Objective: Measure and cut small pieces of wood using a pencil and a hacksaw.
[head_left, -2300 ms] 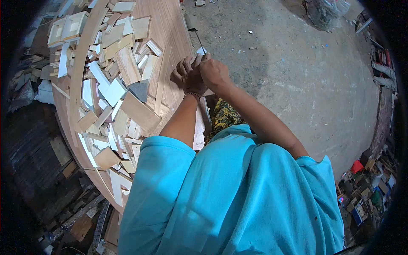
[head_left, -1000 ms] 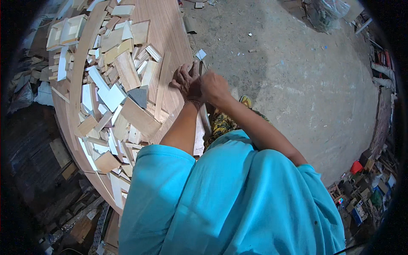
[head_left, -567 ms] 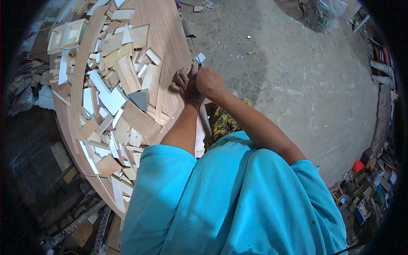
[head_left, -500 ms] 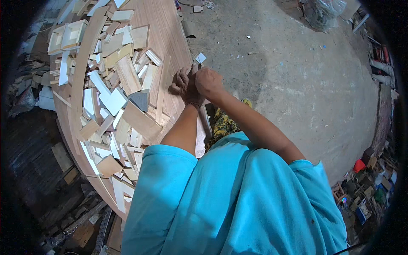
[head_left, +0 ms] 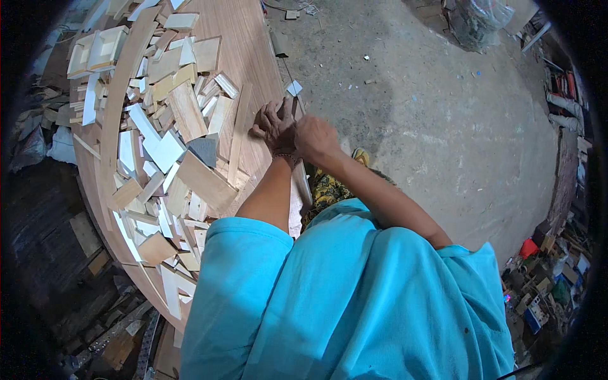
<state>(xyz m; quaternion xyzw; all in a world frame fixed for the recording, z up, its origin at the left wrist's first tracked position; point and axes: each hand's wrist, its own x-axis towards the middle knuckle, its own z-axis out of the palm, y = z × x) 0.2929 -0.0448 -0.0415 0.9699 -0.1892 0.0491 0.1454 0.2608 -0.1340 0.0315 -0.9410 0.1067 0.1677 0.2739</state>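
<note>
At the right edge of the wooden table, my left hand (head_left: 277,128) presses down with its fingers bent and spread. Anything beneath its palm is hidden. Just right of it, my right hand (head_left: 316,138) is closed in a fist, slightly blurred, close against the left wrist side. A thin dark strip (head_left: 294,104), like a blade, shows beyond the hands, running away along the table edge; its end at the right fist is hidden. A small white piece (head_left: 294,88) sits by the strip, past my fingers.
Wood offcuts (head_left: 188,113) lie heaped over the tabletop (head_left: 237,31), with a long board (head_left: 117,120) and pale open boxes (head_left: 96,50) toward the left. A plastic-wrapped bundle (head_left: 478,24) stands on the concrete floor (head_left: 443,139). Clutter (head_left: 544,294) fills the lower right.
My right fist has drawn back toward my body and slightly right, showing more of the dark strip. The left hand stays nearly in place. A shoe shows more below the right forearm.
</note>
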